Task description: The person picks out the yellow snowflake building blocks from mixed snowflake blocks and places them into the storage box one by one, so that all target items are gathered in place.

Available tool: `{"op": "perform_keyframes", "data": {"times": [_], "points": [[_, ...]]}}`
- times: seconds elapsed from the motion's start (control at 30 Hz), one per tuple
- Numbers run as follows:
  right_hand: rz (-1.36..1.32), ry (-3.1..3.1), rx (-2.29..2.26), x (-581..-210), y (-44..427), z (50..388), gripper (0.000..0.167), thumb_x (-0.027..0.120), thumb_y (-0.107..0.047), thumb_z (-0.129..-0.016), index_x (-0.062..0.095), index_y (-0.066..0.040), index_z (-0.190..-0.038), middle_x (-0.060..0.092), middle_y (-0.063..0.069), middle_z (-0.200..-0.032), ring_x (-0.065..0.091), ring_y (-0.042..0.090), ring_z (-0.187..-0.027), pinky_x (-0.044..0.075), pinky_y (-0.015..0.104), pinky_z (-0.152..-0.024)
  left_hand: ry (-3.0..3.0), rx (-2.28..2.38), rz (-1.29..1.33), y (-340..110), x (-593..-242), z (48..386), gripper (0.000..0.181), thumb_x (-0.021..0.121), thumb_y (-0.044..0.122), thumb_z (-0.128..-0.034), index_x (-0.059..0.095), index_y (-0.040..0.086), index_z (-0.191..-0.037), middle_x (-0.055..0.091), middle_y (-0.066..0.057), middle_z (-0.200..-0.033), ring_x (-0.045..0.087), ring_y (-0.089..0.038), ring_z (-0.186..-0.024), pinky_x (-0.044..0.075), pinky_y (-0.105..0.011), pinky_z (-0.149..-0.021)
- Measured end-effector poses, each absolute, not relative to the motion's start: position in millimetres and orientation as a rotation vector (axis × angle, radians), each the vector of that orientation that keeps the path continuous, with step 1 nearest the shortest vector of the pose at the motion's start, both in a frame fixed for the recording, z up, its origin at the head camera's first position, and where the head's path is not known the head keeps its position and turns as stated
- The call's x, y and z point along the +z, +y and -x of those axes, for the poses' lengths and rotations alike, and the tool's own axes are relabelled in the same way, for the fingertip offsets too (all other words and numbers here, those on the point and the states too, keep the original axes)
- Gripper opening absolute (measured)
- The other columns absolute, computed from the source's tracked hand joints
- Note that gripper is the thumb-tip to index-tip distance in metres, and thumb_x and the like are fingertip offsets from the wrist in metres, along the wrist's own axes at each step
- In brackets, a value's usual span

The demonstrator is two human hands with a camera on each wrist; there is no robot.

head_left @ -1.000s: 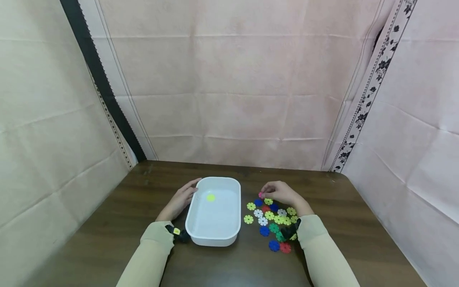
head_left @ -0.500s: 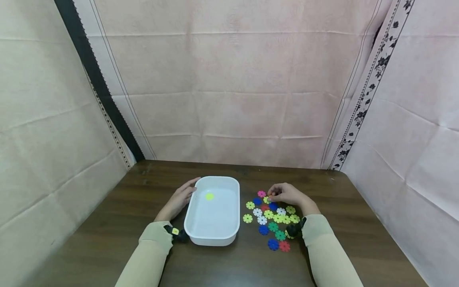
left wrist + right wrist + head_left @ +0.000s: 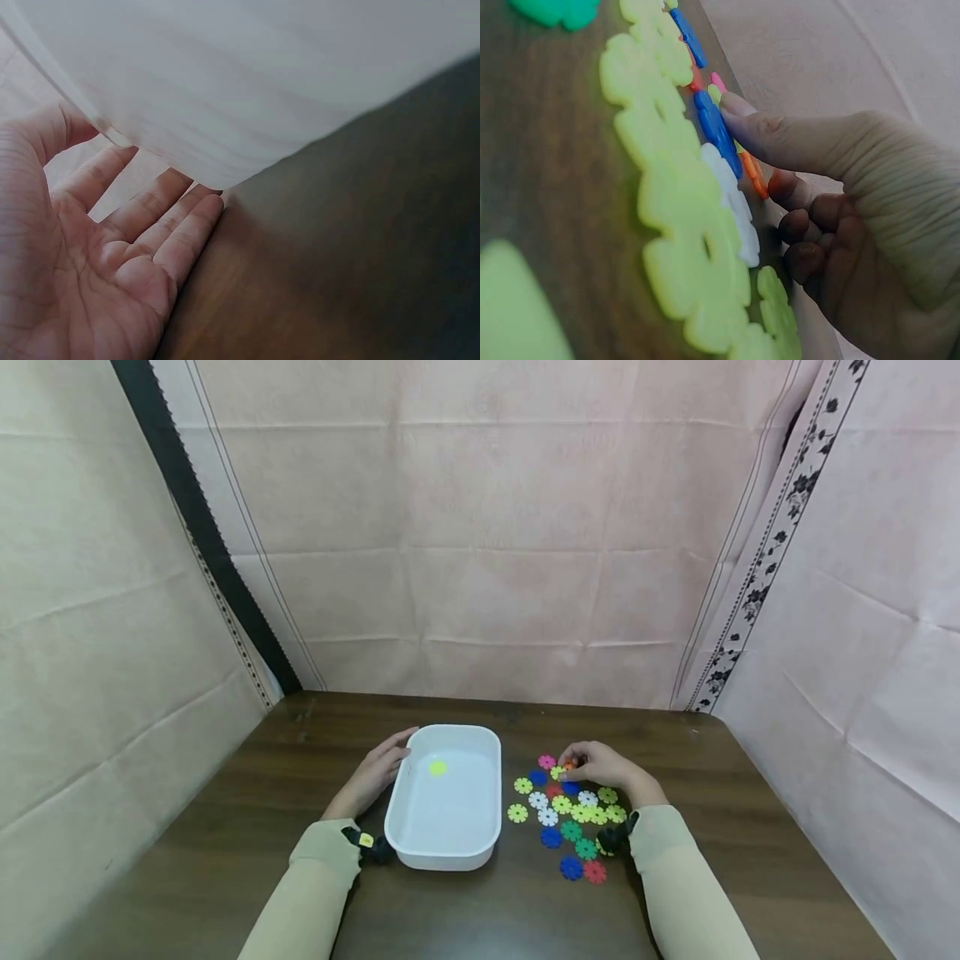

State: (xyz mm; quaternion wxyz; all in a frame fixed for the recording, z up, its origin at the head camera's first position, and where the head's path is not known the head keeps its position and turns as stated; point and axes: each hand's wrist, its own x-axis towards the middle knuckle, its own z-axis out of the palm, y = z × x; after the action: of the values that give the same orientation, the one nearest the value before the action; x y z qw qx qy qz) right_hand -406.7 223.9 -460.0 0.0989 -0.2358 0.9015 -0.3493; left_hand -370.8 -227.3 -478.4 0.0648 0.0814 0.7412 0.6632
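My left hand (image 3: 373, 777) rests against the left side of a white plastic tray (image 3: 450, 835). In the left wrist view the fingers (image 3: 176, 232) reach under the tray's rim with their tips at its outer wall. A yellow disc (image 3: 438, 768) lies inside the tray. My right hand (image 3: 606, 768) is at the far end of a spread of flower-shaped plastic pieces, thumb and index finger on either side of an orange flower piece (image 3: 754, 174). Beside the thumb are a blue piece (image 3: 717, 133) and a small yellow one. The hand partly hides the orange piece.
Yellow (image 3: 517, 813), white (image 3: 547, 817), green (image 3: 586, 848), blue (image 3: 571, 868), red (image 3: 595, 872) and pink (image 3: 547, 762) flower pieces lie right of the tray on the brown table (image 3: 465, 918). Pale cloth (image 3: 495, 560) hangs around the back and sides.
My right hand has let go of the pink flower piece and shifted slightly right to the orange one, which now shows between the fingers. The left hand stays at the tray.
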Motion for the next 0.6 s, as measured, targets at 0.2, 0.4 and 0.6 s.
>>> {"op": "perform_keyframes", "data": {"times": [0.2, 0.4, 0.6], "points": [[0.678, 2.659, -1.061, -458.6, 222.6, 403.1, 0.023, 0.076, -0.025, -0.091, 0.068, -0.011, -0.108, 0.060, 0.004, -0.097, 0.051, 0.023, -0.088, 0.046, 0.038, -0.078, 2.215, 2.033, -0.284, -226.7, -479.7, 371.5, 0.047, 0.054, 0.034, -0.1024, 0.048, 0.028, -0.148, 0.046, 0.000, -0.152, 0.048, -0.019, -0.137, 0.038, -0.043, -0.113], [0.676, 2.620, -1.091, -458.3, 222.4, 400.9, 0.023, 0.075, -0.021, -0.092, 0.066, -0.008, -0.109, 0.057, 0.007, -0.094, 0.049, 0.023, -0.084, 0.044, 0.037, -0.074, 2.195, 2.038, -0.275, -226.9, -480.4, 373.2, 0.048, 0.056, 0.030, -0.1020, 0.047, 0.025, -0.149, 0.047, -0.002, -0.151, 0.051, -0.020, -0.134, 0.041, -0.040, -0.110], [0.682, 2.626, -1.096, -457.0, 223.1, 401.3, 0.023, 0.075, -0.021, -0.092, 0.066, -0.009, -0.109, 0.062, 0.006, -0.097, 0.052, 0.023, -0.083, 0.048, 0.037, -0.074, 2.203, 2.034, -0.293, -226.4, -482.1, 373.6, 0.048, 0.056, 0.032, -0.1024, 0.047, 0.026, -0.149, 0.047, 0.000, -0.151, 0.050, -0.019, -0.135, 0.041, -0.040, -0.111]]}}
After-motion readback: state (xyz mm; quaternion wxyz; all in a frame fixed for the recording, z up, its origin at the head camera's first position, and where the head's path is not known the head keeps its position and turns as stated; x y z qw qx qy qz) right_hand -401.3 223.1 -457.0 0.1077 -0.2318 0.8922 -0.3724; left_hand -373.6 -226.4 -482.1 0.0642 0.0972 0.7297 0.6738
